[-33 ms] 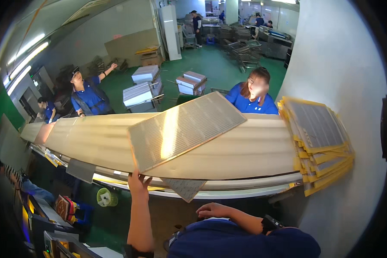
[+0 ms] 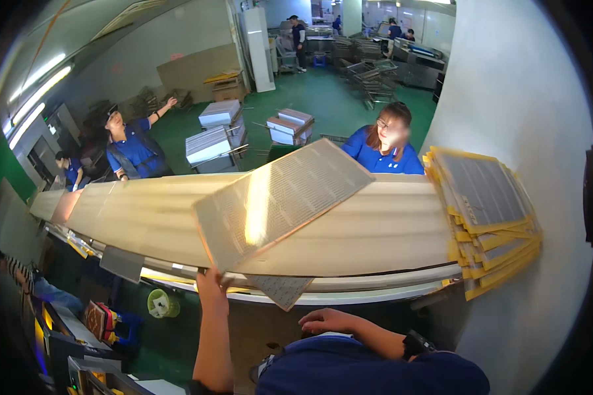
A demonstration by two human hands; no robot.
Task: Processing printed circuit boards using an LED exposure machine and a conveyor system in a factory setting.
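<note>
A grey, finely patterned rectangular panel (image 2: 290, 201) with copper-coloured edges lies slanted above the long pale conveyor-like surface (image 2: 389, 224). Its near corner is pinched by my left hand (image 2: 212, 289), which reaches up to the surface's front edge. Light glares in a stripe across the panel. Close to my waist, my right hand (image 2: 324, 320) holds nothing; its fingers are extended and slightly bent. A co-worker in blue (image 2: 385, 148) stands across the surface, near the panel's far right corner; their hands are hidden.
Grey panels with yellow edging (image 2: 487, 197) are stacked at the right, beside a white wall (image 2: 507, 85). Grey sheet corners (image 2: 280, 289) jut out below the front edge. A green bin (image 2: 163, 303) stands lower left. Another worker (image 2: 138, 148) stands at the far left side.
The panel's near corner has dipped slightly down and right with my left hand on it. My right hand has stayed near my waist.
</note>
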